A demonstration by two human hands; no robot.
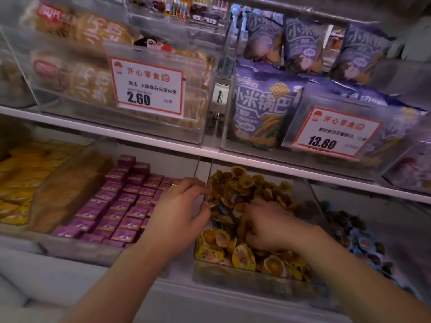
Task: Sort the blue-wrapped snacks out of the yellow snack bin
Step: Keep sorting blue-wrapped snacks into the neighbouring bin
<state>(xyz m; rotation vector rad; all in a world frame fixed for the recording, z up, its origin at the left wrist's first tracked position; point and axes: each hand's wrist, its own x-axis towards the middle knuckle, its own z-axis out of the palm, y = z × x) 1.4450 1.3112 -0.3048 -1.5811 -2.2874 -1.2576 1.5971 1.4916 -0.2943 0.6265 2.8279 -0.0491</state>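
A clear bin [233, 276] on the lower shelf is heaped with yellow-wrapped snacks [245, 255]. A few blue-wrapped snacks [225, 209] show in the pile between my hands. My left hand [179, 210] reaches in over the bin's left wall, its fingers curled at the edge of the pile; what they hold is hidden. My right hand [270, 224] is dug into the middle of the heap with its fingers bent down among the snacks, fingertips out of sight.
The bin to the right holds blue-wrapped snacks [359, 238]. On the left, a bin of purple boxes [121, 203], then yellow packets [21, 183]. The shelf edge [256, 159] runs just above the bins, with bags and price tags [149, 87] higher up.
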